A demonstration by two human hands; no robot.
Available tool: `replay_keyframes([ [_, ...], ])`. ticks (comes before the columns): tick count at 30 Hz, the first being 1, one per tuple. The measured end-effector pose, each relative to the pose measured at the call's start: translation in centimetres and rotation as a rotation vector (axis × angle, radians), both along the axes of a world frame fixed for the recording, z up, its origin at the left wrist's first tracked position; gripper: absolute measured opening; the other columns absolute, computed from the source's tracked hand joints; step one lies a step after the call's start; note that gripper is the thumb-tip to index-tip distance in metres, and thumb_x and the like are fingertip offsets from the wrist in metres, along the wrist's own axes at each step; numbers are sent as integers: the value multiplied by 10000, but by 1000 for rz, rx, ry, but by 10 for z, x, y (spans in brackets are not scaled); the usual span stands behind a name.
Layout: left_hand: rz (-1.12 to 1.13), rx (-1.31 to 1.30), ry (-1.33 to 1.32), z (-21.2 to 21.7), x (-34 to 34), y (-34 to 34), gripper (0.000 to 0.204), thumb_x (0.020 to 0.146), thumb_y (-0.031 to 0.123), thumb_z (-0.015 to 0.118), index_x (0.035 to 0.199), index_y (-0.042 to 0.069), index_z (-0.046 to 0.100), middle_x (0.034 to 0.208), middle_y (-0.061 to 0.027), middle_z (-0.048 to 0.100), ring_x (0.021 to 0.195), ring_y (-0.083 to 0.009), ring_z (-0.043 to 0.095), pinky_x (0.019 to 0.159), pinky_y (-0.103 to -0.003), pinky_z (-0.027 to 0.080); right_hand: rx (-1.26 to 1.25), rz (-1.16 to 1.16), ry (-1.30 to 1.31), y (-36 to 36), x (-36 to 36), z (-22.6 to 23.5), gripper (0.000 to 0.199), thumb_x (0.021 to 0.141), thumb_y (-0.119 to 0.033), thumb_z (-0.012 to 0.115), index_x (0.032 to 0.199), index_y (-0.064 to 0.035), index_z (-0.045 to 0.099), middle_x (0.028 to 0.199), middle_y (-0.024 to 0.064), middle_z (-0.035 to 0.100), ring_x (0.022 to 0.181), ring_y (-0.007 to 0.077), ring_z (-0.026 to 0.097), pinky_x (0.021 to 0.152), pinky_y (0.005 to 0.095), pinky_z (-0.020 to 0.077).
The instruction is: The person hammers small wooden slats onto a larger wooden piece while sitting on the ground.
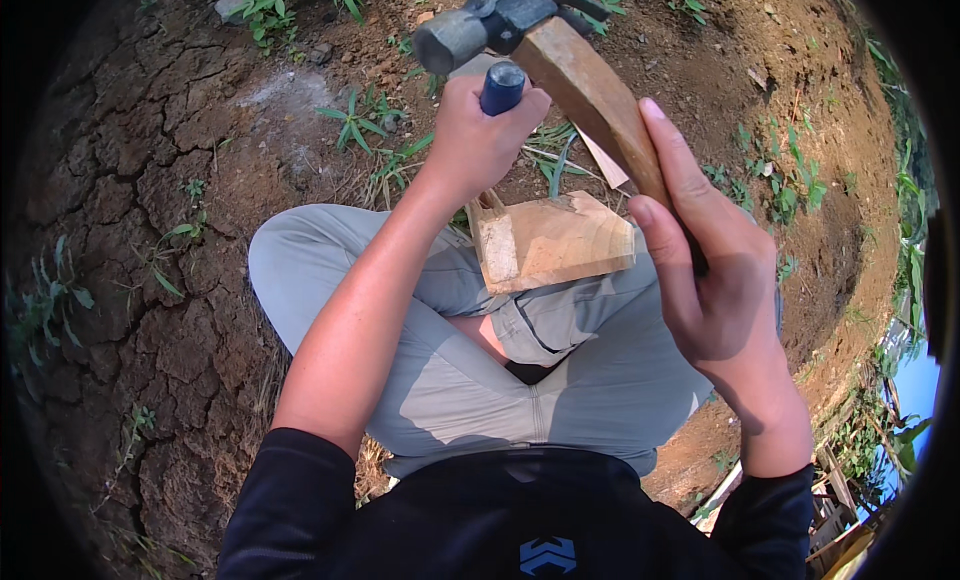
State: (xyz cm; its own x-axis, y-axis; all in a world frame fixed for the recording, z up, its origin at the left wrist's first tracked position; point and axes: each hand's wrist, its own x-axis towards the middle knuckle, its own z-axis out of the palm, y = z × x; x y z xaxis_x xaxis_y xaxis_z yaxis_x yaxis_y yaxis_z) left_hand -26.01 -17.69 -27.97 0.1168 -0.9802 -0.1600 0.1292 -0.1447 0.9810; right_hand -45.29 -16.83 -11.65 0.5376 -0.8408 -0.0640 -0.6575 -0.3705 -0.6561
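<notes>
My left hand [474, 140] is closed in a fist around a chisel [502, 90], whose blue handle with a metal cap sticks up out of the grip. Its blade is hidden below the hand. In my right hand [715, 270] is a claw hammer [595, 100], gripped along its wooden handle. The steel head is raised above and just beyond the chisel's cap, apart from it as far as I can tell. A pale wooden block [570, 242] with cut edges rests across my crossed legs, below my left fist.
I sit cross-legged in grey trousers [440, 380] on bare earth. Cracked dry soil [150, 210] spreads to the left. Small green weeds [355, 130] grow ahead, and a thin wood sliver [602, 162] lies beyond the block. Boards and plants stand at the lower right.
</notes>
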Motion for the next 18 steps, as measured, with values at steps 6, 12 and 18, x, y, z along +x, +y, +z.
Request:
replay_keyframes([
  [6, 6, 20, -70, -2, 3, 8, 277, 885, 167, 705, 693, 8, 582, 605, 46, 521, 579, -65, 447, 534, -290, 369, -90, 29, -41, 0, 6, 2, 543, 954, -43, 637, 1476, -44, 489, 953, 241, 684, 767, 289, 674, 743, 328, 526],
  [12, -18, 135, 17, 2, 3, 4, 226, 899, 169, 692, 734, 29, 626, 611, 51, 552, 577, -39, 490, 521, -271, 382, -124, -18, -61, 5, 4, -11, 554, 934, -53, 664, 1466, -75, 511, 862, 209, 655, 701, 327, 636, 677, 365, 517],
  [18, -9, 8, 21, 7, 0, 9, 189, 908, 154, 676, 765, 41, 628, 643, 51, 555, 577, -44, 499, 517, -264, 393, -62, 8, 114, 6, 2, -13, 561, 926, -119, 677, 1463, -112, 514, 737, 151, 596, 653, 341, 618, 603, 447, 521],
])
